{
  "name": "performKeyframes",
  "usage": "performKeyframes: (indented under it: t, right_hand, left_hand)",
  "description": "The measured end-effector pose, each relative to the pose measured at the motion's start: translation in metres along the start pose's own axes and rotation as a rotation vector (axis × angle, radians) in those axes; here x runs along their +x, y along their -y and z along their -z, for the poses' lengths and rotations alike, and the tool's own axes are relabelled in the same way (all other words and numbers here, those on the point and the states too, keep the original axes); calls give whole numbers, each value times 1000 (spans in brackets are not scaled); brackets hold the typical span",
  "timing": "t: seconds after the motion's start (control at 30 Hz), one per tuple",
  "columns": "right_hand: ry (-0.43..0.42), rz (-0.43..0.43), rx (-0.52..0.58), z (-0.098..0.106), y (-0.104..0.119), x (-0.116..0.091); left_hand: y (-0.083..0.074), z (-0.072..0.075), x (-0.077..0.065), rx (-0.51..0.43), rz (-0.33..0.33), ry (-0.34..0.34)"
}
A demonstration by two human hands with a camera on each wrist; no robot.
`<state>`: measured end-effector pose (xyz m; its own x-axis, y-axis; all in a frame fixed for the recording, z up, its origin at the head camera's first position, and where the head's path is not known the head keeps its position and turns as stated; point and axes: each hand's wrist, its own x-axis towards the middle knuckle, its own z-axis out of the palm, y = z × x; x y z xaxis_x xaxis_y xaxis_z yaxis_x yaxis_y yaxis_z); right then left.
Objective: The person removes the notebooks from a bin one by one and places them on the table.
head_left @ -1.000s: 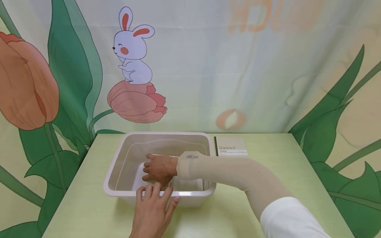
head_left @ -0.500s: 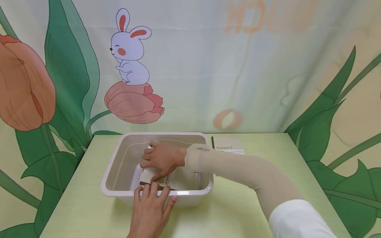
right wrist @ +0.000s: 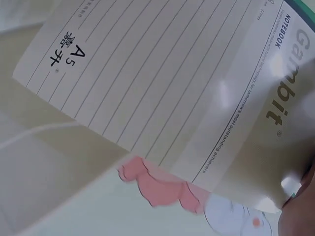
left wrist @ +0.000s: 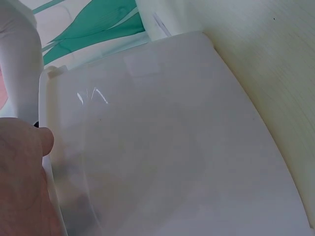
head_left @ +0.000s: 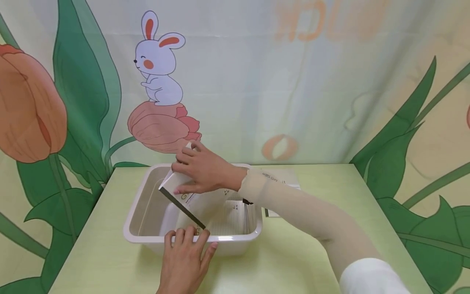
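Observation:
My right hand (head_left: 205, 169) grips a Gambit notebook (head_left: 178, 181) with a dark spine and raises it, tilted, at the top of a white plastic basin (head_left: 136, 212). The right wrist view shows the lined, pale cover of this notebook (right wrist: 172, 83) close up, with fingertips (right wrist: 300, 209) at its edge. More notebooks (head_left: 235, 216) lie inside the basin on the right, partly hidden by the raised one. My left hand (head_left: 185, 257) holds the basin's near rim, fingers hooked over it. In the left wrist view the basin's outer wall (left wrist: 157, 132) fills most of the picture.
Another notebook (head_left: 273, 213) lies on the pale green table (head_left: 312, 253) right of the basin, partly covered by my right sleeve (head_left: 293, 208). A curtain (head_left: 235, 81) printed with a rabbit and tulips hangs behind the table.
My right hand has come up from inside the basin, lifting and tilting the notebook out. The left hand has stayed on the near rim.

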<state>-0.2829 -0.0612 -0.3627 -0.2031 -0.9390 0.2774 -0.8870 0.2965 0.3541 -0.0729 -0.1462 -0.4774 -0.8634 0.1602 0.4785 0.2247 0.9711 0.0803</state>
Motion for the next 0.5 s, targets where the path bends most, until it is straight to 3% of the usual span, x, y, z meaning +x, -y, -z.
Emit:
performKeyframes:
  t: [0.5]
  right_hand:
    - [-371,-261,72,68,-49,-35]
  left_hand:
    - [-1,-2,0,-2,-8,-29]
